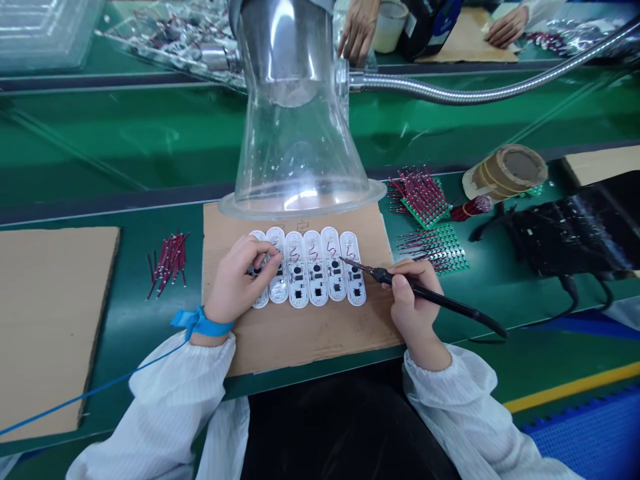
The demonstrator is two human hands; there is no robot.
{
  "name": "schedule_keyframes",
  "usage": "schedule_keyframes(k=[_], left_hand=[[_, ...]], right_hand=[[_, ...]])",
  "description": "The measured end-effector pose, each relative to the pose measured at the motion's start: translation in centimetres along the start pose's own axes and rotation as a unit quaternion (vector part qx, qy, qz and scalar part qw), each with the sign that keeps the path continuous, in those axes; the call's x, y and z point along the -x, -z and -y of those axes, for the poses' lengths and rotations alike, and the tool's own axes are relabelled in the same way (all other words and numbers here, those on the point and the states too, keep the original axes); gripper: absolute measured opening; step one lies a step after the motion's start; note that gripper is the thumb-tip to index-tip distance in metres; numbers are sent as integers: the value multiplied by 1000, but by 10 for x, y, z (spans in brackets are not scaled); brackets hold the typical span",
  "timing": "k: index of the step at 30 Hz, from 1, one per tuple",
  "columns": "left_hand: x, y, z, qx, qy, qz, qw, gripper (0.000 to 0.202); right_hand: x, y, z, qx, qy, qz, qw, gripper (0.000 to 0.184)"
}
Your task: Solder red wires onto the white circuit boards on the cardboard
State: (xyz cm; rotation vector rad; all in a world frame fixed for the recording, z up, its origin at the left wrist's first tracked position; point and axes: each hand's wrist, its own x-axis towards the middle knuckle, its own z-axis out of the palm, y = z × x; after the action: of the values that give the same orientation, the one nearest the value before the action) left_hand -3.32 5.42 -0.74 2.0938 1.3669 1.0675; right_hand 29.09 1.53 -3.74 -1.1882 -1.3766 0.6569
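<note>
While the soldering iron (465,315) sits clenched in the right hand (413,303), tip right by the 3 o'clock end of the white circuit boards (316,287) on the cardboard sheet (310,340), one slip could scorch them, though whether the left hand (237,283) is gripping anything can't be told.

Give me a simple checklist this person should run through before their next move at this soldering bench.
Left hand steadying the white circuit boards: ok.
Blue wrist strap worn: ok.
Clear fume hood positioned above the cardboard mat: ok.
Soldering iron gripped in the right hand, tip at the boards: ok.
Soldering iron heat: cannot tell.
Solder joint quality: cannot tell, too small to see.
</note>
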Motion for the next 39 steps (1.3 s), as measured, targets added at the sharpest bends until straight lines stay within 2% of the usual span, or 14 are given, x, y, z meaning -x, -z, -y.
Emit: schedule_keyframes(k=[11,18,26,36,39], left_hand=[[-4,0,-3,-4,-35,27,999,13],[0,4,2,0,-9,-5,1000,11],[1,3,2,6,-5,-2,1000,12],[-3,0,-1,9,-38,23,999,14],[-2,1,0,11,-32,10,999,13]], right_hand=[[2,3,-2,41,-3,29,999,16],[4,3,-2,34,4,-9,999,21],[3,4,1,64,8,49,997,14],[4,5,-2,100,14,59,993,11],[4,6,-5,98,20,62,993,9]])
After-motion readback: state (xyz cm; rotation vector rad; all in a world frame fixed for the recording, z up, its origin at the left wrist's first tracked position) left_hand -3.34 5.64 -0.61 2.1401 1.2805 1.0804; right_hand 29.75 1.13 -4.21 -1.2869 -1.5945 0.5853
